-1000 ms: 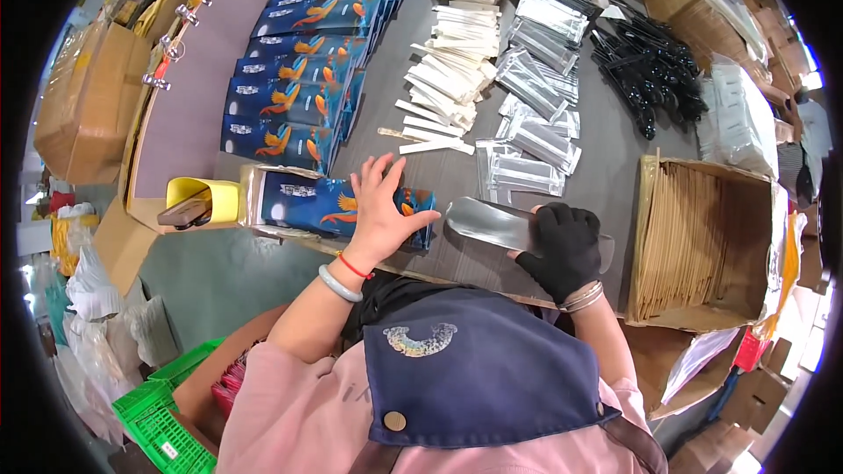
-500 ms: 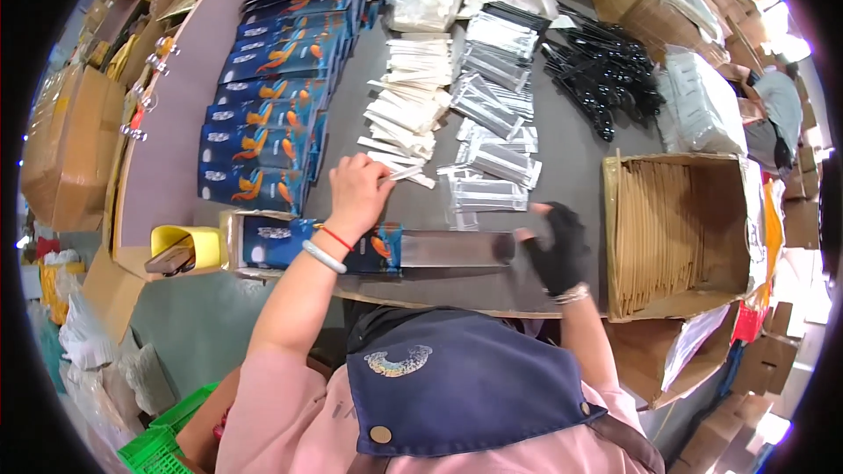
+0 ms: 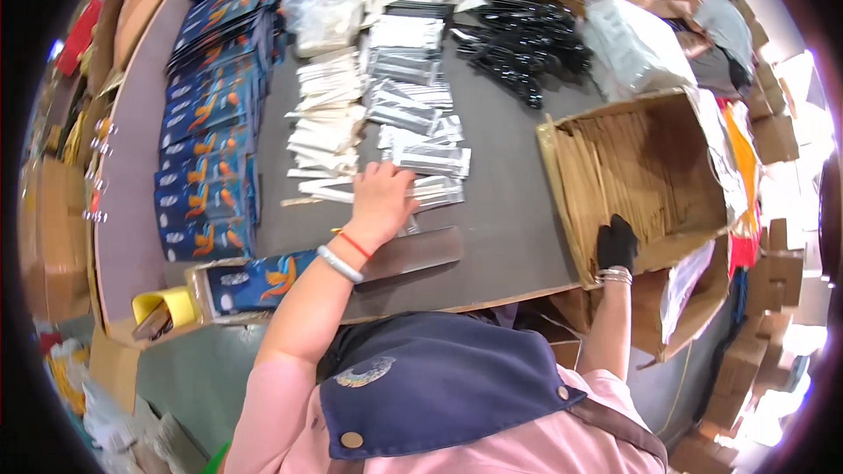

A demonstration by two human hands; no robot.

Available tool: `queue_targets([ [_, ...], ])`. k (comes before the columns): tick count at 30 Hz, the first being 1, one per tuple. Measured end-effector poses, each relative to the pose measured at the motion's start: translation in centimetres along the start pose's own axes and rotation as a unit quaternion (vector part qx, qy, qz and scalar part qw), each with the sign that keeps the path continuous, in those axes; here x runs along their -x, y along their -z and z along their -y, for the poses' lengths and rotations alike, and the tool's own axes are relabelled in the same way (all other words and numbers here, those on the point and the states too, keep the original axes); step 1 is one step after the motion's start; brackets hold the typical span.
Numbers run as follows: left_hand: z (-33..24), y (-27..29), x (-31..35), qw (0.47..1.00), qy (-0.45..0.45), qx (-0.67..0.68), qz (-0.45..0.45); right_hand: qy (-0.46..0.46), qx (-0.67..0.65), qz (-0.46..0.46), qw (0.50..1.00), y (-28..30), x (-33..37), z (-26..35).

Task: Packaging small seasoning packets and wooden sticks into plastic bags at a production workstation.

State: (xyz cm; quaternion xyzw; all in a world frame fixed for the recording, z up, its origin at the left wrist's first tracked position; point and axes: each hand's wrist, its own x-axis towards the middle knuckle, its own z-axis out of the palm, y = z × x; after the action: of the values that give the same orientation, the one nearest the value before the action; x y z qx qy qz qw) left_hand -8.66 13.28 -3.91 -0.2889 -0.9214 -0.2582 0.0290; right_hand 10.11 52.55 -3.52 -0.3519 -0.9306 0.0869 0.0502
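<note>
At the near left part of the open carton point(image 3: 689, 154), the black-gloved right hand point(image 3: 617, 246) reaches down among the brown card sheets point(image 3: 610, 175); whether its fingers are apart or pinching one, I cannot tell. Well to the left of the carton, the bare left hand point(image 3: 384, 202) (a red cord point(image 3: 356, 244) and a pale bangle point(image 3: 339, 264) circle its wrist) bends its fingers down between the white strips point(image 3: 327, 136) and the clear packets point(image 3: 430, 161); its grip cannot be made out either. Also left of the carton, a shiny grey plate point(image 3: 426, 253) lies partly hidden by the left wrist, with a blue pouch point(image 3: 237, 286) farther from the carton.
</note>
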Motion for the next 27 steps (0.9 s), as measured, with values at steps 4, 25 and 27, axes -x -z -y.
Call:
queue_targets([
  [4,0.0,1.0,-0.2,0.997,0.021,-0.02,0.066,-0.021,-0.013,-0.04,0.999,0.9,1.2,1.2],
  [25,0.5,6.6,9.7,0.995,0.038,0.055,0.067,0.195,-0.43,0.096,0.876,-4.5,9.7,16.0],
  [27,1.2,7.7,11.5,0.996,0.051,0.075,0.027,0.307,-0.318,0.124,0.888,-3.3,9.4,16.1],
])
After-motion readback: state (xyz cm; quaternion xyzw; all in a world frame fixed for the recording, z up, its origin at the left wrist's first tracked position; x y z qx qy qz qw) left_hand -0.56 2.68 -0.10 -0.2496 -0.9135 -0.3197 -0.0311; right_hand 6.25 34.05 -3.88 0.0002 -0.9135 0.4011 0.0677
